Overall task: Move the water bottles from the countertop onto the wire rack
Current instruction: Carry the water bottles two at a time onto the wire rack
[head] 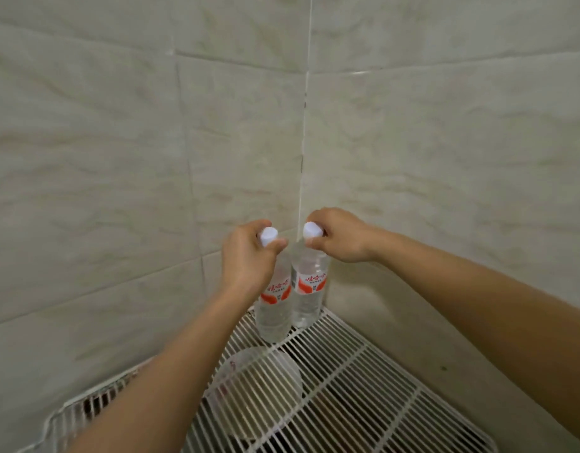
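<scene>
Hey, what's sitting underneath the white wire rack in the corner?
Through the wire rack a round clear container shows below the wires, dark space around it. The wires and the left forearm cover whatever else lies there.

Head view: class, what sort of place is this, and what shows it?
Probably a tiled kitchen or utility corner at home: pale wall tiles meet in a corner, and two water bottles stand at the back of a white wire rack.

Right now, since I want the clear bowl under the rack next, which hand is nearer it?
Left. The left hand grips a bottle cap almost straight above the bowl; the right hand sits farther right.
</scene>
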### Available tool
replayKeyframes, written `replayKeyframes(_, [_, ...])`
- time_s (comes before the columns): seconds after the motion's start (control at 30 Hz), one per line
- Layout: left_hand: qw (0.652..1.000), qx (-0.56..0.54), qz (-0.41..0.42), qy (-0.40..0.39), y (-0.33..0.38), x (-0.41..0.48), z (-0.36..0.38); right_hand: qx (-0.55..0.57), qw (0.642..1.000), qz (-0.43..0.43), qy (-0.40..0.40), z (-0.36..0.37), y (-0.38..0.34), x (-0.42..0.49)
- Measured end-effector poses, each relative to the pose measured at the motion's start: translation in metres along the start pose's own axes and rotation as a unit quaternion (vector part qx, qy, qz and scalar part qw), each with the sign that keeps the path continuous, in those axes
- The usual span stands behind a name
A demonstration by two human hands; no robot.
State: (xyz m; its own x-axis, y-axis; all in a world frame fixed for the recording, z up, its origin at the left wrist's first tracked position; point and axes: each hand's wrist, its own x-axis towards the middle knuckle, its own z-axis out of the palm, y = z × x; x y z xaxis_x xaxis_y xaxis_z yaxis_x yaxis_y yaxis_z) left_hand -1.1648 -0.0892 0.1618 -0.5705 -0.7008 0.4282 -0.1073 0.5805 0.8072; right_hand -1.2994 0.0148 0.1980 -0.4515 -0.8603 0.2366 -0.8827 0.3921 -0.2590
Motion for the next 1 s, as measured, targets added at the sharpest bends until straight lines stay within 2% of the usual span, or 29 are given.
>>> replayKeyframes(0.13, [1.0, 0.004, 0.012, 0.011, 0.001, 0.01, 0.008, -0.005, 1.0, 0.007, -0.017, -0.002, 0.008, 0.015])
replayKeyframes(0.6, [0.999, -0.029, -0.025, -0.019, -0.013, 0.039, 0.015, 0.002, 0.999, 0.025, -0.04, 0.006, 0.018, 0.042])
replayKeyframes(0.9, [0.998, -0.023, -0.014, -0.05, -0.007, 0.041, 0.02, 0.061, 0.996, 0.061, -0.017, 0.014, 0.019, 0.039])
replayKeyframes(1.0, [0.999, 0.001, -0.006, -0.037, -0.01, 0.035, 0.025, 0.09, 0.993, 0.075, -0.015, 0.016, 0.019, 0.034])
